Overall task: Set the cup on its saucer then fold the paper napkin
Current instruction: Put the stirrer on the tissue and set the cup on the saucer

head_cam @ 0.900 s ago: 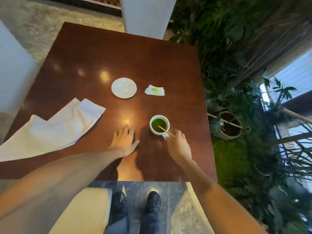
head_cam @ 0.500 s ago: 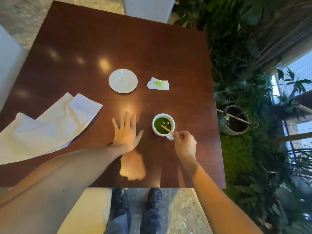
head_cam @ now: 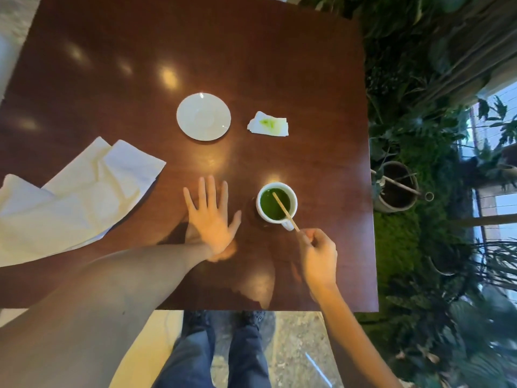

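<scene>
1. White cup [head_cam: 276, 202] of green liquid stands on the table [head_cam: 279, 65], well apart from its saucer [head_cam: 203, 116]; I judge step one not yet done
2. Right hand [head_cam: 319, 254] pinches the stir stick [head_cam: 285, 210]
3. Left hand [head_cam: 211, 217] lies flat, fingers spread
4. Paper napkin [head_cam: 75, 191] lies rumpled at left, unfolded

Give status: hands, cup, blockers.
Left hand flat on table; right hand pinching stir stick. Cup off saucer. Path clear.

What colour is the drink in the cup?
Bright green, inside the white cup. The head view shows it best.
</scene>
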